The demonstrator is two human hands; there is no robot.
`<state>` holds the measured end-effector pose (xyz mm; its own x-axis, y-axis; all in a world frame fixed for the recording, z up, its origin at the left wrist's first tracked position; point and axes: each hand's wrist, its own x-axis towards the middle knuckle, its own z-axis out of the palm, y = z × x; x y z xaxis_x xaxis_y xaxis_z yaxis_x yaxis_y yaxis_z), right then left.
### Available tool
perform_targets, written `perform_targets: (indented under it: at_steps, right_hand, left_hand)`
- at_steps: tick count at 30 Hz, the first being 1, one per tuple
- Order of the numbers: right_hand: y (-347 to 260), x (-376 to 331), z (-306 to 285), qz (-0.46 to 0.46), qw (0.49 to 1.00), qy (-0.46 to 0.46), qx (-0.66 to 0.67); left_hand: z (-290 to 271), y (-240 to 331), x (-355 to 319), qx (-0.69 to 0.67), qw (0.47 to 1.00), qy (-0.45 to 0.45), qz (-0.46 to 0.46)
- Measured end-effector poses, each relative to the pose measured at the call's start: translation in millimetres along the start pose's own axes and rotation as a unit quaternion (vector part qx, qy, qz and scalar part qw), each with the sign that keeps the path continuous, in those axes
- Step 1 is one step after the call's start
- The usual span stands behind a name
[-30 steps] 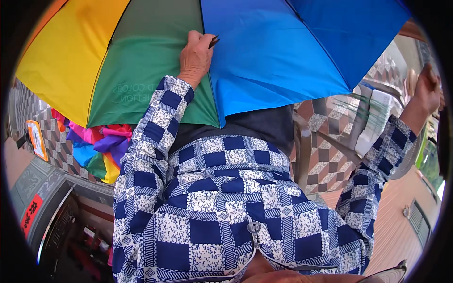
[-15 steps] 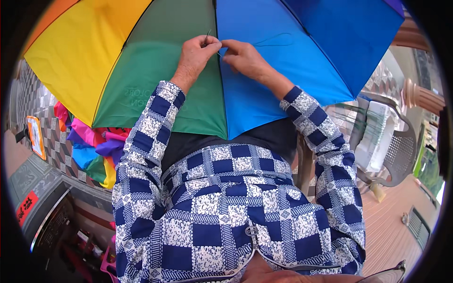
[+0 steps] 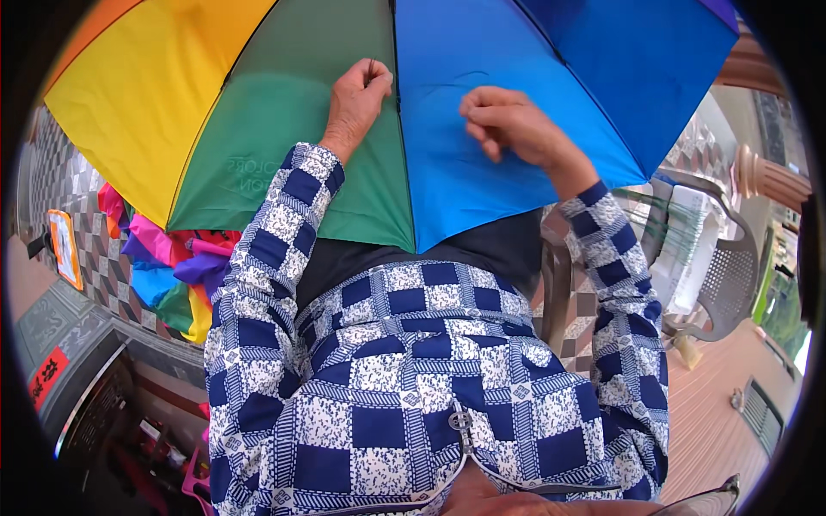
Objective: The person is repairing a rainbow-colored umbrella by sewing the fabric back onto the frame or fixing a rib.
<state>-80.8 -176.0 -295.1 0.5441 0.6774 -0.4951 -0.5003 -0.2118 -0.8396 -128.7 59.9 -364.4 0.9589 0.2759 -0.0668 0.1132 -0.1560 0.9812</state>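
Note:
An open rainbow umbrella [image 3: 301,112] spreads across my lap and beyond, its inner side toward me. Dark ribs run along the seams between its coloured panels. Over the green panel, close to the green-blue seam, my left hand [image 3: 357,99] is closed in a pinch. A thin dark bit shows at its fingertips, too small to name. My right hand [image 3: 520,125] is above the blue panel, thumb and forefinger together, slightly blurred. What it pinches is hidden. A fine dark thread [image 3: 471,76] curves over the blue beyond its fingertips.
Multicoloured folded fabric [image 3: 172,267] lies in a heap at the left, on patterned tiles. An orange-edged sign [image 3: 64,249] is beyond it. To the right stands a grey plastic chair [image 3: 731,267] with a white box-like object [image 3: 684,249] on it.
My right hand has drawn away from my left, to the right and slightly nearer me. The thread loop has shifted left and changed shape. My left hand stays near the seam, still pinched.

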Motion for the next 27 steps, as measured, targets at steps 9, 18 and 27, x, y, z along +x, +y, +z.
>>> perform_targets:
  at_steps: [9, 18, 27]
  right_hand:
    - [-42.1, -189.9, -235.1, -0.297, 0.894, 0.124, 0.312]
    - [-60.0, -264.9, -258.3, -0.399, 0.843, 0.197, 0.302]
    - [-97.4, -281.4, -236.9, -0.445, 0.836, 0.112, 0.302]
  left_hand:
    - [11.2, -2.5, -10.5, 0.388, 0.882, -0.021, 0.267]
    - [13.5, 2.0, -8.7, 0.465, 0.849, -0.077, 0.239]
    - [1.1, 5.8, -21.9, 0.424, 0.873, -0.040, 0.238]
